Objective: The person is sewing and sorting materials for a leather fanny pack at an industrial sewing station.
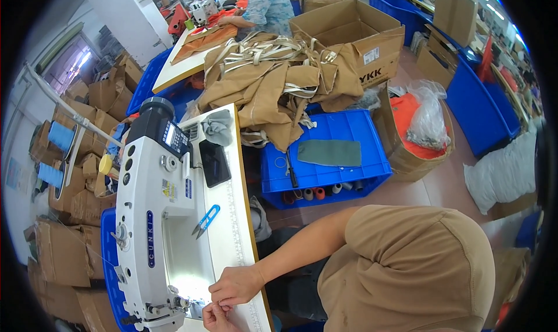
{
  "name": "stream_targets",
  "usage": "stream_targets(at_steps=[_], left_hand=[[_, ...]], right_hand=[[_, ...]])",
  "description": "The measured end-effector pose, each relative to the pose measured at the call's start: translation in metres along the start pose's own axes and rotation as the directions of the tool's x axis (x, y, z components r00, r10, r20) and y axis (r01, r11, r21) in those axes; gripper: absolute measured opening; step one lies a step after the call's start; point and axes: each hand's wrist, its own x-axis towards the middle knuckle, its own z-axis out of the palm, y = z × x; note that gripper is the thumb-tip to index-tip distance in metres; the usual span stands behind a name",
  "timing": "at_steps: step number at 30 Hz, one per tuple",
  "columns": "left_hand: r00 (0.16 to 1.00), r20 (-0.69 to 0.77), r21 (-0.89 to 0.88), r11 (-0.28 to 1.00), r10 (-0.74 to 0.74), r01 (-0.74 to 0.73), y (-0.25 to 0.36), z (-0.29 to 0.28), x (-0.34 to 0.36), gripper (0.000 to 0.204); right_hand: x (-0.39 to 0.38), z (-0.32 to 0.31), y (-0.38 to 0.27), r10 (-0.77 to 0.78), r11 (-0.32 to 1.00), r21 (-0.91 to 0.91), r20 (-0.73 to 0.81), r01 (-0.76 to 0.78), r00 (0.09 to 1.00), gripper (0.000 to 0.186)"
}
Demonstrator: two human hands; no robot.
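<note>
My right hand (237, 285) reaches in from the right, over the white table of a sewing machine (145, 216). Its fingers are pinched together beside the lit needle area. Just below it, my left hand (217, 319) is partly cut off by the lower edge of the picture, thumb and fingertips closed. The fingertips of both hands meet close together. Whatever lies between them is too small or hidden to make out. Blue-handled thread snips (206, 221) rest on the machine table, above my hands in the picture.
A dark phone (215, 163) and a grey cloth (217, 127) lie on the machine table. Beside it, a blue crate (325, 178) carries a green fabric piece (329, 153), with thread spools below. Brown garments (261, 94) pile up near an open carton (349, 27). A co-worker (264, 9) sits beyond.
</note>
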Motion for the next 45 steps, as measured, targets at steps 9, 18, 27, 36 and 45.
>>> stream_targets(at_steps=[9,18,27,36,45], left_hand=[[0.999,0.034,-0.047,0.999,0.003,-0.001,0.003,0.001,-0.006,0.017],[0.992,0.114,0.028,0.998,0.058,-0.062,0.013,0.004,-0.008,0.018],[0.994,0.077,0.234,0.968,0.080,-0.096,0.011,0.002,-0.011,0.026],[0.992,0.092,0.214,0.972,0.082,-0.100,0.008,0.004,-0.014,0.038],[1.000,-0.003,0.223,0.975,0.000,0.000,0.010,0.002,-0.010,0.028]], right_hand=[[-0.002,0.003,0.002,0.026,1.000,0.011,0.010,-0.026,1.000,0.013],[-0.005,-0.010,-0.005,0.019,0.999,0.037,-0.081,-0.016,0.996,0.014],[-0.020,-0.033,0.009,0.265,0.964,0.082,-0.236,-0.253,0.935,0.009],[-0.023,-0.029,0.007,0.218,0.974,-0.008,-0.218,-0.225,0.951,0.009],[-0.022,-0.027,0.007,0.217,0.972,-0.048,-0.202,-0.231,0.955,0.012]])
